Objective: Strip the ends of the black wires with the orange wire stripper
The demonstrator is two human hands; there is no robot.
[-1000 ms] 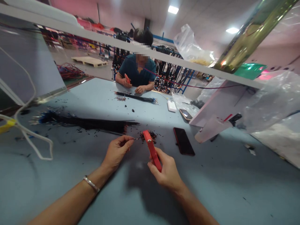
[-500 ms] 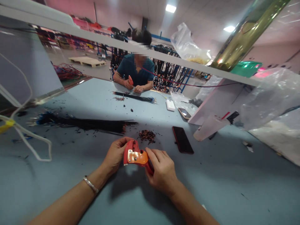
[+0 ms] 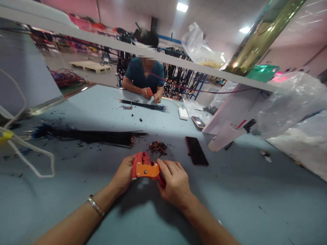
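My right hand (image 3: pixel 176 183) is wrapped around the handles of a red and orange wire stripper (image 3: pixel 145 169), held low over the table in front of me. Beside the tool's head is my left hand (image 3: pixel 125 173), its fingers curled and mostly hidden behind the red jaw. Whatever those fingers pinch is out of sight. Just beyond the stripper lies a small heap of dark and copper-coloured scraps (image 3: pixel 157 148). A long bundle of black wires (image 3: pixel 97 136) stretches to the left, with bluish ends at its far left.
Right of the scraps lies a dark phone (image 3: pixel 196 151); a plastic cup (image 3: pixel 223 137) leans beyond it. Across the table (image 3: pixel 255 190), a co-worker (image 3: pixel 144 75) holds a red tool near another wire bundle (image 3: pixel 143 105). A white cable (image 3: pixel 33 166) loops at left; plastic bags (image 3: pixel 293 105) fill the right.
My left fingers have slipped further behind the stripper's head, so less of them shows. The co-worker's hands and red tool have shifted right. The whole view has moved slightly.
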